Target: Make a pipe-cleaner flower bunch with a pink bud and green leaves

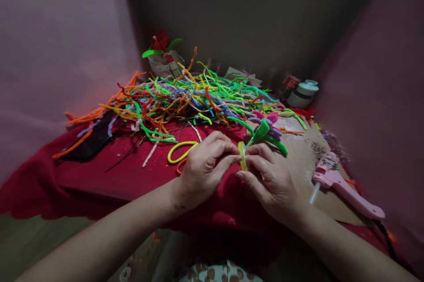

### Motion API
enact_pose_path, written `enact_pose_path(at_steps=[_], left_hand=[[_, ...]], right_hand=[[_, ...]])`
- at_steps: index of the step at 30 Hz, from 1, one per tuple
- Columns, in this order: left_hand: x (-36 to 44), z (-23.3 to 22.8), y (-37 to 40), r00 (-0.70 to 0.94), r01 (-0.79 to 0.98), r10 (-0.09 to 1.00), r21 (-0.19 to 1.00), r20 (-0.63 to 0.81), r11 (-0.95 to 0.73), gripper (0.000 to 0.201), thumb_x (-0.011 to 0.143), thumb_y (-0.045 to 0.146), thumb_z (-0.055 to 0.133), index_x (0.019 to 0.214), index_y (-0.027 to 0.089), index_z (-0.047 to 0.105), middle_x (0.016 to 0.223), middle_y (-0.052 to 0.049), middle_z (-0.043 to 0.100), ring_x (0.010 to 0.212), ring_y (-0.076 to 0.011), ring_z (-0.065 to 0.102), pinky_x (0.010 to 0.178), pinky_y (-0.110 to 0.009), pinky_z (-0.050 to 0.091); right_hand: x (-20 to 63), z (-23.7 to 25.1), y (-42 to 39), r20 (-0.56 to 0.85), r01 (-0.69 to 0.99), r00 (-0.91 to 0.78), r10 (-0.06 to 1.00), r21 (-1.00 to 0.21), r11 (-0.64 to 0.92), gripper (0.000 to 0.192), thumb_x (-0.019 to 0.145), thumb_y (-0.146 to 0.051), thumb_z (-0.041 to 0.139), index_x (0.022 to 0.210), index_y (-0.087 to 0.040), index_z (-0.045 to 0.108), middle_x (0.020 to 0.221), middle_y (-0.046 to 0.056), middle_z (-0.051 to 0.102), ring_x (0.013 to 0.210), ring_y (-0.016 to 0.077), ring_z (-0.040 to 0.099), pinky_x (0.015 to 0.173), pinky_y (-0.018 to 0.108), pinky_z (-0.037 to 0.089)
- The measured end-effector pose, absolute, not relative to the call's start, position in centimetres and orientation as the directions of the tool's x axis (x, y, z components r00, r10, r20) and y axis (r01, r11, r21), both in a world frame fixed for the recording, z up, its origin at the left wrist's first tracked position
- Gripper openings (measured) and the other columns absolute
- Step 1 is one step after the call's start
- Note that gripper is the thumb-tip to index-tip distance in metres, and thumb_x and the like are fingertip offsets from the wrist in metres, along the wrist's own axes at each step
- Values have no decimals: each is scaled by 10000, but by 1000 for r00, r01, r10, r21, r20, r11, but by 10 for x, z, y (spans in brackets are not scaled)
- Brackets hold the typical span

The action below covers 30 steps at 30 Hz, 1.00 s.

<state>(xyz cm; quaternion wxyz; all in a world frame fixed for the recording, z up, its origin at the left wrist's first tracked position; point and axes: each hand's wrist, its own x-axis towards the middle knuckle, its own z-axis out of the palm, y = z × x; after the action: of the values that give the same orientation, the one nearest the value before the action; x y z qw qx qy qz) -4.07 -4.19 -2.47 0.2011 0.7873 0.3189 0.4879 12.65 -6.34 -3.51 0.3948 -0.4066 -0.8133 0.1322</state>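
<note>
Fingers closed in a pinch, my left hand (210, 165) meets the edge of a narrow yellow-green roll of tape (243, 156). On the roll's other side is my right hand (273, 180), its fingers curled and its thumb just below the roll. A pipe-cleaner flower (261, 129) with pink and purple petals and green leaves rises from behind my right fingers; its stem is hidden there. Beside my left hand lie scissors with yellow and red handles (179, 151), partly covered by the hand.
A large heap of coloured pipe cleaners (185, 96) spreads across the back of the red cloth (99, 184). A black phone-like object (86, 145) lies left. On the right, a pink glue gun (344, 187) rests on a brown board (298, 162), with a pale-lidded bottle (303, 94) behind.
</note>
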Motion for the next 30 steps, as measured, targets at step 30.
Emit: enact_pose_path(at_steps=[30], left_hand=[[-53,-34,-32,590,322,466,337,659,-885,273,864,75,450,1110,139,550,900,-59,626,838,-117,580,710,-219,481]], right_hand=[[135,-32,-60,48,-26,-490,871,-999,40,121,828,-266,534,785,-173,598,1014,39,465,665,106,538,581,265,492]])
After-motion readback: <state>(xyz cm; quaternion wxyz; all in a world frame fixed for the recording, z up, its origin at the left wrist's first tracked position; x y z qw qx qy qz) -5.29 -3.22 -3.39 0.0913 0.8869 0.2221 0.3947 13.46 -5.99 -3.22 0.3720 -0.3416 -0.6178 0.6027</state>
